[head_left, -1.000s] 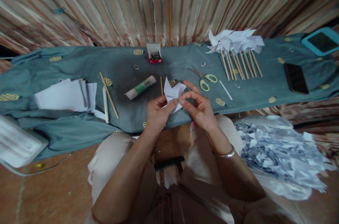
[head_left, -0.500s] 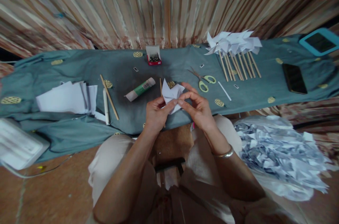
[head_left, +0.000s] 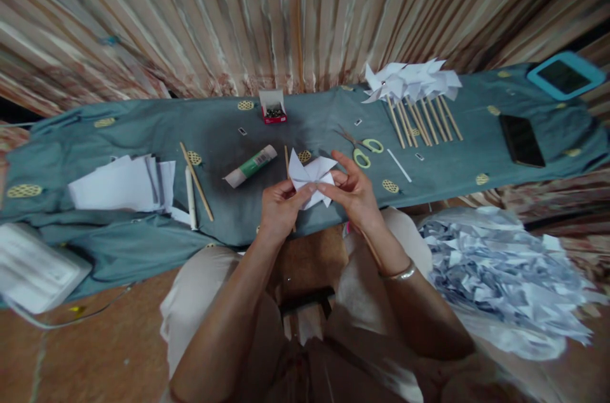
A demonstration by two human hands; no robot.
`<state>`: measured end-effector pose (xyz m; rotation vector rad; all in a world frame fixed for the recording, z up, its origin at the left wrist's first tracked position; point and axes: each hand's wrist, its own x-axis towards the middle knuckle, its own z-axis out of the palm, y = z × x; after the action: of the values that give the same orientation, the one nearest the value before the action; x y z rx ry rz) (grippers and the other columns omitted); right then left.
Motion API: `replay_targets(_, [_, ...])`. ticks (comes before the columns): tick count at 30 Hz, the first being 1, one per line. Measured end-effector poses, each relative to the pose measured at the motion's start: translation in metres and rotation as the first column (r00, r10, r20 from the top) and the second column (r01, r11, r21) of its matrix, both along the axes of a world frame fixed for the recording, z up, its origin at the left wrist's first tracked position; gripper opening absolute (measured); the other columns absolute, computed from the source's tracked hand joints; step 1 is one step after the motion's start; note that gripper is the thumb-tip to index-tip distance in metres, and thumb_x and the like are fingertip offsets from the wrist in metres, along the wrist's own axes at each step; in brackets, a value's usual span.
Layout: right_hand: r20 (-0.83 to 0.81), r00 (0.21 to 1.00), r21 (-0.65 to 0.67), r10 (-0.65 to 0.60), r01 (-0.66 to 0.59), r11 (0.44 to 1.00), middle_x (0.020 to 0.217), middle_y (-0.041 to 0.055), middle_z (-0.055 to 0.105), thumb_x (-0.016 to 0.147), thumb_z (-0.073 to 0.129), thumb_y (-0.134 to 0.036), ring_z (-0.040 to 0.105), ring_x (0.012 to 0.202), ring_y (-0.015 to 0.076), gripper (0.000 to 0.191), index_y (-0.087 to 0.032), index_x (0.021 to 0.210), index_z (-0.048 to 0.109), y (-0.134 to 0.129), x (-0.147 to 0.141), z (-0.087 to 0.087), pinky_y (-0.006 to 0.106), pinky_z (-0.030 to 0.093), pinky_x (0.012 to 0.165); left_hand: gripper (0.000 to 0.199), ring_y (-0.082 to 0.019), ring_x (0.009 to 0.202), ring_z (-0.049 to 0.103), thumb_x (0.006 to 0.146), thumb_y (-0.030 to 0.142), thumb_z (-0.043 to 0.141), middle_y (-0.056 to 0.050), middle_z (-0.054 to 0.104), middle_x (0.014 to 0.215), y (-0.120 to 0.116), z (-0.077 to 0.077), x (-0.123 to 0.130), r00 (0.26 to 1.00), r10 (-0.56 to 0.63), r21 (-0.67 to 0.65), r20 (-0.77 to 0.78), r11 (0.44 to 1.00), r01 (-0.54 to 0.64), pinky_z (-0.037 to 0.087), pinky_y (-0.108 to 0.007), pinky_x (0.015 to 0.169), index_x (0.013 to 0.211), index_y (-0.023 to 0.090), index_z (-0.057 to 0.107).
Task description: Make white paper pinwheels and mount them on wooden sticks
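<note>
A white paper pinwheel is held between my two hands over the front edge of the cloth-covered table. My left hand grips its left side, thumb near the centre. On its right side my right hand pinches the paper, the thumb beside the other thumb and the index finger stretched behind a blade. A thin wooden stick lies just behind my left hand, partly hidden by it. Close by are a green and white tube and scissors with pale green handles.
Finished pinwheels on sticks lie at the back right, near a black phone and a blue-framed device. A red box of small pins stands behind. Paper sheets lie left; a bag of folded papers sits lower right.
The pinwheel's blades now show spread out around its centre, where before it looked more bunched. My right fingers have shifted from the centre to its right side. The view has tilted slightly.
</note>
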<state>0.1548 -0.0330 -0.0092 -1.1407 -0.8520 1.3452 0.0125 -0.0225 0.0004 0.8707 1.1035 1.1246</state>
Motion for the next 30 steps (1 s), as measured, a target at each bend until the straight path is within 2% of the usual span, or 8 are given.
replay_targets(4, [-0.024, 0.999, -0.018, -0.023, 0.023, 1.0, 0.074, -0.0083, 0.072, 0.057, 0.089, -0.035, 0.066, 0.063, 0.0141, 0.08, -0.028, 0.125, 0.049, -0.001, -0.002, 0.005, 0.029, 0.056, 0.065, 0.032, -0.012, 0.059, 0.054, 0.051, 0.042, 0.088, -0.001, 0.07, 0.065, -0.001, 0.0, 0.0, 1.0, 0.007, -0.014, -0.006, 1.0, -0.007, 0.044, -0.024, 0.058, 0.067, 0.016, 0.076])
replay_targets(8, [-0.014, 0.998, -0.026, -0.054, 0.054, 0.998, 0.078, -0.0077, 0.074, 0.057, 0.088, -0.032, 0.068, 0.065, 0.0148, 0.082, -0.028, 0.128, 0.048, -0.001, -0.004, 0.007, 0.031, 0.058, 0.07, 0.032, -0.011, 0.058, 0.052, 0.052, 0.044, 0.087, 0.001, 0.068, 0.062, -0.001, 0.0, 0.0, 0.999, 0.019, -0.008, -0.049, 1.0, -0.019, 0.043, -0.023, 0.056, 0.065, 0.016, 0.076])
replay_targets(14, [0.007, 0.994, -0.014, -0.107, 0.107, 0.994, 0.071, -0.0084, 0.072, 0.056, 0.088, -0.034, 0.068, 0.064, 0.0149, 0.086, -0.026, 0.132, 0.049, -0.001, -0.007, 0.007, 0.031, 0.059, 0.071, 0.032, -0.012, 0.056, 0.051, 0.055, 0.045, 0.085, 0.002, 0.062, 0.054, 0.0, 0.002, 0.001, 0.993, 0.029, 0.051, -0.112, 0.998, -0.023, 0.043, -0.025, 0.058, 0.053, 0.017, 0.07])
replay_targets(24, [0.044, 0.995, -0.016, -0.093, 0.094, 0.995, 0.074, -0.0059, 0.074, 0.057, 0.087, -0.037, 0.067, 0.064, 0.0139, 0.086, -0.024, 0.133, 0.048, 0.0, -0.008, 0.007, 0.029, 0.057, 0.069, 0.03, -0.012, 0.058, 0.053, 0.058, 0.043, 0.083, 0.001, 0.068, 0.063, 0.0, -0.005, 0.003, 0.992, 0.062, 0.083, -0.106, 0.995, -0.053, 0.044, -0.024, 0.06, 0.067, 0.015, 0.075])
replay_targets(30, [0.057, 0.995, -0.023, -0.085, 0.086, 0.996, 0.069, -0.0076, 0.071, 0.056, 0.087, -0.039, 0.066, 0.061, 0.0132, 0.084, -0.024, 0.13, 0.049, -0.001, -0.008, 0.008, 0.027, 0.056, 0.064, 0.028, -0.011, 0.057, 0.05, 0.061, 0.042, 0.081, 0.002, 0.065, 0.061, -0.001, -0.008, 0.002, 0.984, 0.085, 0.101, -0.153, 0.992, -0.07, 0.041, -0.023, 0.056, 0.064, 0.015, 0.074])
